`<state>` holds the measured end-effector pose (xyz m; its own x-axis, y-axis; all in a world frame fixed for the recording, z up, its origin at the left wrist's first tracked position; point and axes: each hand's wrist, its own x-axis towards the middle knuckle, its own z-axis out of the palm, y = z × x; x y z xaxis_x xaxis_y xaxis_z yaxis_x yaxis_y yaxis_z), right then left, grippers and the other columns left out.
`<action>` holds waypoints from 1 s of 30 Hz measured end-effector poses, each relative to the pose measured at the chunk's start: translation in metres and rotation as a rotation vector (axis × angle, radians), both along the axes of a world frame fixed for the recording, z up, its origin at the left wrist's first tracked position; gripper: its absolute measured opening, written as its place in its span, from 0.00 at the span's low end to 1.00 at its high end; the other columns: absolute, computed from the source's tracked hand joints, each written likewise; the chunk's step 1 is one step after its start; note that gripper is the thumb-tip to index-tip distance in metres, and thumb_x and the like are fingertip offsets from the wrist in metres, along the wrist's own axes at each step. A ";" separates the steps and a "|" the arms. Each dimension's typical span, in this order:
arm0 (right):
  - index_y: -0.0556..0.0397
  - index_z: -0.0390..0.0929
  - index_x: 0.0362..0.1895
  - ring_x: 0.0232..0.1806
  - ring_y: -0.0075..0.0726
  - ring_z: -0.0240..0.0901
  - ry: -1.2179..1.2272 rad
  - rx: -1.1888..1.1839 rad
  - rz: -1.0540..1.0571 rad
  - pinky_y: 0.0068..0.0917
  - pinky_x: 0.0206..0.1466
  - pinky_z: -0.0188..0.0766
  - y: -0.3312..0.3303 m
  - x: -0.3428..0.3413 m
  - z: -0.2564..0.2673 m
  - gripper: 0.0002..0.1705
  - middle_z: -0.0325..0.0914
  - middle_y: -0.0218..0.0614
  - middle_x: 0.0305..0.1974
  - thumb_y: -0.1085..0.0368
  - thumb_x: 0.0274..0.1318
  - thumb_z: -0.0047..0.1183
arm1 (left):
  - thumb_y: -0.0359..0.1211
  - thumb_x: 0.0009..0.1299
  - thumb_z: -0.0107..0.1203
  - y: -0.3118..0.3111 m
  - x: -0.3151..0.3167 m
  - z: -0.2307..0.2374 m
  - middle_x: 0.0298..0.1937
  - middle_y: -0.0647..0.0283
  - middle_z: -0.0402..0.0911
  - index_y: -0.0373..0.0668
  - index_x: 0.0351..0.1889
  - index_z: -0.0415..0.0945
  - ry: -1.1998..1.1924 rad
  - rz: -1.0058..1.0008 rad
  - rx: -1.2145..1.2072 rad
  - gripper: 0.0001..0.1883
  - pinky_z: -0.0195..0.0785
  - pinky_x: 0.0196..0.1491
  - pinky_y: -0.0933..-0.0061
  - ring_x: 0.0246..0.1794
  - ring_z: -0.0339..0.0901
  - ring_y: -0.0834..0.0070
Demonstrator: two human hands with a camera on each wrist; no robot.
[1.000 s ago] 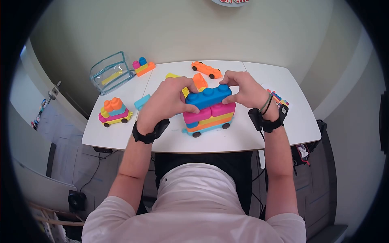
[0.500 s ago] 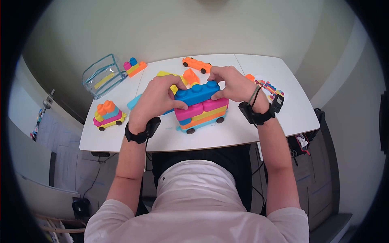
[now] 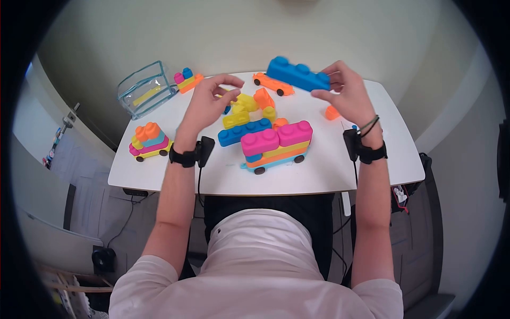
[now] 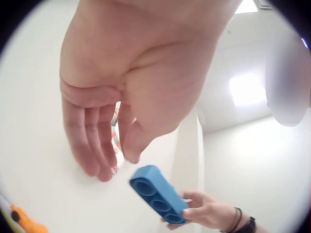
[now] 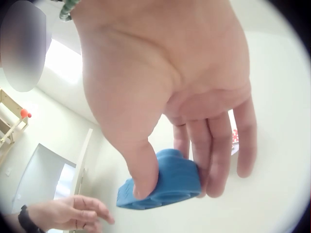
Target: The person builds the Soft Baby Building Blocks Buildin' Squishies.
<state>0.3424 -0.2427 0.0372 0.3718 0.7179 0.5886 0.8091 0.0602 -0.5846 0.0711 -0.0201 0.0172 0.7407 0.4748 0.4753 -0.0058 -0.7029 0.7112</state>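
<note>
Head view, right grip: your right hand (image 3: 350, 97) grasps one end of the blue three-stud block (image 3: 297, 74), thumb below, block raised above the worktop (image 3: 218, 178), studs up.
Head view, left grip: your left hand (image 3: 208, 106) is released, fingers loosely curved, apart from the block.
Head view, wheeled stack: the wheeled stack (image 3: 281, 154), topped by two pink blocks, stands well below the held block; from it, the long blue brick (image 3: 244, 132) lies near at 10 o'clock, the yellow pieces (image 3: 236, 119) between 10 and 11, the orange wheeled base (image 3: 273, 84) at 12, the small wheeled toy (image 3: 154, 149) at 9.
Left wrist view, block underside: hollow rings face you at 5 o'clock, beyond your empty left hand.
Right wrist view, pinch: your thumb and fingers clasp the block at 6 o'clock; your left hand shows apart at 8.
</note>
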 end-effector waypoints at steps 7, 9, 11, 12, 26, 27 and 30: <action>0.55 0.80 0.53 0.36 0.32 0.87 0.049 -0.084 -0.199 0.30 0.43 0.82 -0.006 0.004 0.009 0.31 0.90 0.45 0.44 0.61 0.47 0.81 | 0.38 0.59 0.79 0.057 0.006 -0.071 0.53 0.58 0.88 0.40 0.54 0.86 0.786 0.037 0.153 0.26 0.79 0.56 0.63 0.52 0.85 0.61; 0.54 0.79 0.53 0.36 0.34 0.87 0.053 -0.097 -0.204 0.32 0.44 0.82 -0.006 0.003 0.010 0.31 0.90 0.45 0.44 0.59 0.47 0.81 | 0.40 0.55 0.82 0.058 0.015 -0.078 0.57 0.56 0.87 0.41 0.56 0.86 0.826 0.062 0.176 0.31 0.78 0.61 0.60 0.60 0.83 0.59; 0.54 0.79 0.54 0.37 0.35 0.87 0.067 -0.125 -0.211 0.33 0.45 0.82 -0.005 0.003 0.008 0.32 0.90 0.45 0.44 0.57 0.47 0.81 | 0.39 0.54 0.82 0.057 0.019 -0.083 0.62 0.53 0.83 0.44 0.62 0.83 0.884 0.123 0.178 0.36 0.77 0.64 0.59 0.64 0.81 0.57; 0.54 0.79 0.54 0.40 0.40 0.88 0.042 -0.173 -0.266 0.37 0.48 0.83 -0.004 0.004 0.007 0.34 0.90 0.45 0.45 0.54 0.47 0.80 | 0.39 0.54 0.82 0.060 0.021 -0.086 0.62 0.53 0.83 0.44 0.62 0.83 0.881 0.122 0.177 0.36 0.77 0.64 0.59 0.64 0.81 0.57; 0.61 0.75 0.63 0.61 0.58 0.83 -0.241 -0.900 -0.266 0.47 0.61 0.81 0.037 0.022 -0.077 0.36 0.84 0.56 0.58 0.48 0.61 0.69 | 0.31 0.54 0.77 0.059 0.008 -0.076 0.63 0.54 0.80 0.44 0.68 0.77 0.740 0.051 0.310 0.40 0.75 0.66 0.60 0.65 0.79 0.55; 0.61 0.74 0.64 0.62 0.59 0.82 -0.256 -0.786 -0.286 0.48 0.62 0.80 0.035 0.017 -0.071 0.35 0.83 0.56 0.60 0.48 0.64 0.67 | 0.30 0.54 0.77 0.060 0.000 -0.066 0.62 0.54 0.80 0.42 0.67 0.77 0.582 0.008 0.316 0.39 0.74 0.66 0.61 0.64 0.79 0.55; 0.54 0.71 0.72 0.68 0.60 0.76 -0.237 -0.424 -0.211 0.53 0.66 0.77 0.026 -0.010 -0.039 0.39 0.80 0.51 0.64 0.46 0.66 0.66 | 0.24 0.58 0.76 0.028 -0.012 -0.015 0.59 0.59 0.82 0.42 0.61 0.79 0.353 0.001 0.297 0.31 0.77 0.62 0.65 0.58 0.81 0.65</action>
